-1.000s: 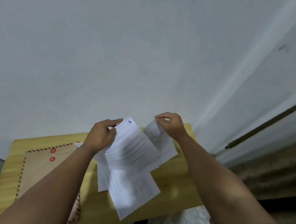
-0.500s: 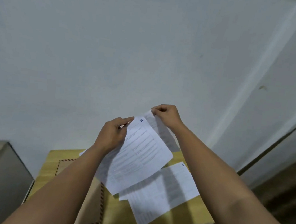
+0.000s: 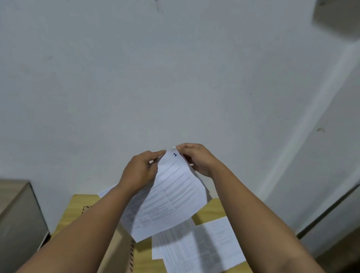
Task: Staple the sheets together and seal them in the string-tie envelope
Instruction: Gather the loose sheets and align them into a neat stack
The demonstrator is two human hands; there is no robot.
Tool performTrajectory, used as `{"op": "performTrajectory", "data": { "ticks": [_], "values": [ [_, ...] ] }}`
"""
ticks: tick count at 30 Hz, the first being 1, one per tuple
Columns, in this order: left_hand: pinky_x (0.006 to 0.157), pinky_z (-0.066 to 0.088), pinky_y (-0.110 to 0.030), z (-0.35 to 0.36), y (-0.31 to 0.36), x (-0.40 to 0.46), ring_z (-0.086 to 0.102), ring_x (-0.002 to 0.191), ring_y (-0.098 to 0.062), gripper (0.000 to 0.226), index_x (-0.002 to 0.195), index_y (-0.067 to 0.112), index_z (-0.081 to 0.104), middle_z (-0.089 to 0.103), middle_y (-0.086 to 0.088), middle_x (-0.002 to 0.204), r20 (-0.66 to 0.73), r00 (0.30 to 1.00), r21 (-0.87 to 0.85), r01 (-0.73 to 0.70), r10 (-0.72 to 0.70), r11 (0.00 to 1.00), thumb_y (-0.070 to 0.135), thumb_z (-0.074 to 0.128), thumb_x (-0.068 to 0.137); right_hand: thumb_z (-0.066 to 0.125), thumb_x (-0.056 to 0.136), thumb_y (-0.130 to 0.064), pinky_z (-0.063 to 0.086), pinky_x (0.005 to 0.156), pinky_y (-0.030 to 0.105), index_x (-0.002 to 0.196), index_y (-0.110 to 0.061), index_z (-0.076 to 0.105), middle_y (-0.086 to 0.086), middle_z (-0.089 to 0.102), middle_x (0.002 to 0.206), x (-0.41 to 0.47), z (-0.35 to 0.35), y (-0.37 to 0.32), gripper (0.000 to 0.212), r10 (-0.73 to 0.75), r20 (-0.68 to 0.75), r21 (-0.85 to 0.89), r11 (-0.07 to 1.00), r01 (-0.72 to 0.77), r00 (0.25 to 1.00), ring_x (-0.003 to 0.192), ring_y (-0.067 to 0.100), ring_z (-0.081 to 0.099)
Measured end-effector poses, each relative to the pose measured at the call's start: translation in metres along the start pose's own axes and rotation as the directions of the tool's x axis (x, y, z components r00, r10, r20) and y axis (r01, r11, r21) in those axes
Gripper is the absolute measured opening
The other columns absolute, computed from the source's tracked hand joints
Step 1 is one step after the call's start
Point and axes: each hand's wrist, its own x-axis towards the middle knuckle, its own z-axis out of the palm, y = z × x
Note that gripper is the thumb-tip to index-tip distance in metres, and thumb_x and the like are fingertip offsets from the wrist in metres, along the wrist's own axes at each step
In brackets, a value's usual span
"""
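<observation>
I hold a printed sheet (image 3: 168, 199) marked "1" up in the air above a small wooden table (image 3: 214, 208). My left hand (image 3: 139, 171) pinches its top left edge and my right hand (image 3: 196, 157) pinches its top corner; another sheet seems to sit behind it. Two more printed sheets (image 3: 199, 250) lie overlapped on the table below. The brown string-tie envelope (image 3: 117, 255), with a red-striped border, lies on the left of the table, mostly hidden under my left forearm. No stapler is in view.
A plain white wall (image 3: 159, 68) fills most of the view. A grey-brown cabinet (image 3: 1, 224) stands left of the table. A white door frame (image 3: 336, 173) and dark floor lie to the right.
My hands have come closer together at the top of the raised sheet, the right hand now at its numbered corner. The camera has tilted further up toward the wall.
</observation>
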Motion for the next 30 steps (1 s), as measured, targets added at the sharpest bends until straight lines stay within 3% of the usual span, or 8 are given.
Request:
{"op": "performTrajectory", "data": {
  "ticks": [5,10,13,16,20,23,26,30],
  "values": [
    [0.092,0.057,-0.037,-0.004,0.007,0.002,0.068,0.097,-0.014,0.038,0.135,0.031,0.068,0.072,0.010,0.115,-0.025,0.997,0.115,0.070,-0.068,0.991,0.024,0.061,0.098,0.065,0.100,-0.029,0.051,0.083,0.033,0.112,-0.010,0.075,0.005,0.076,0.100,-0.003,0.005,-0.005,0.025,-0.006,0.020,0.040,0.999,0.005,1.000,0.087,0.017,0.069],
    [0.087,0.058,-0.037,-0.003,0.016,0.007,0.070,0.094,-0.011,0.017,0.106,0.029,0.078,0.075,0.014,0.103,-0.062,0.987,0.115,0.155,-0.149,0.981,0.030,0.065,0.095,0.066,0.099,-0.035,0.051,0.082,0.033,0.112,-0.010,0.076,0.004,0.076,0.098,-0.008,0.008,-0.008,0.030,-0.032,0.013,0.045,0.999,0.031,0.999,0.084,0.015,0.069],
    [0.089,0.057,-0.037,-0.003,0.020,0.009,0.069,0.097,-0.013,0.016,0.103,0.025,0.078,0.076,0.011,0.105,-0.099,0.976,0.083,0.203,-0.195,0.976,0.031,0.066,0.094,0.075,0.091,-0.046,0.053,0.084,0.034,0.107,-0.015,0.078,0.001,0.078,0.100,-0.012,0.010,-0.007,0.035,-0.067,0.001,0.051,0.996,0.067,0.998,0.088,0.016,0.072],
    [0.088,0.057,-0.036,-0.004,0.022,0.011,0.070,0.098,-0.015,0.016,0.103,0.021,0.078,0.076,0.009,0.103,-0.117,0.966,0.050,0.236,-0.229,0.971,0.029,0.067,0.094,0.080,0.089,-0.026,0.061,0.088,0.039,0.110,-0.013,0.077,0.010,0.079,0.106,-0.014,0.008,0.001,0.025,-0.138,-0.014,-0.006,0.990,0.138,0.990,0.095,0.027,0.076],
    [0.084,0.055,-0.032,-0.005,0.025,0.010,0.070,0.097,-0.014,0.015,0.101,0.020,0.078,0.076,0.009,0.101,-0.108,0.962,0.022,0.254,-0.251,0.967,0.028,0.066,0.094,0.072,0.093,-0.008,0.060,0.076,0.032,0.110,-0.005,0.074,0.016,0.079,0.103,-0.021,0.010,0.006,0.017,-0.184,-0.031,-0.009,0.983,0.184,0.982,0.088,0.024,0.077],
    [0.077,0.054,-0.033,-0.006,0.028,0.009,0.069,0.094,-0.013,0.011,0.092,0.026,0.075,0.073,0.011,0.100,-0.098,0.962,0.035,0.259,-0.254,0.965,0.032,0.066,0.089,0.070,0.094,-0.003,0.061,0.074,0.032,0.111,0.000,0.073,0.019,0.078,0.103,-0.024,0.012,0.005,0.017,-0.187,-0.034,0.046,0.981,0.188,0.982,0.087,0.025,0.077],
    [0.071,0.047,-0.032,-0.009,0.029,0.006,0.065,0.093,-0.012,0.010,0.081,0.027,0.065,0.067,0.008,0.102,-0.108,0.971,0.058,0.222,-0.215,0.973,0.037,0.067,0.085,0.073,0.093,-0.008,0.062,0.089,0.043,0.111,-0.006,0.075,0.015,0.079,0.105,-0.022,0.010,0.005,0.018,-0.203,-0.021,-0.008,0.979,0.203,0.979,0.097,0.032,0.077],
    [0.067,0.046,-0.032,-0.011,0.029,0.002,0.062,0.085,-0.016,0.009,0.096,0.024,0.060,0.067,0.006,0.094,-0.023,0.992,0.022,0.126,-0.125,0.992,0.030,0.065,0.091,0.074,0.092,-0.010,0.060,0.094,0.047,0.115,-0.012,0.074,0.013,0.079,0.107,-0.022,0.008,0.003,0.023,-0.223,-0.034,0.007,0.975,0.224,0.974,0.101,0.035,0.076]
  ]
}}
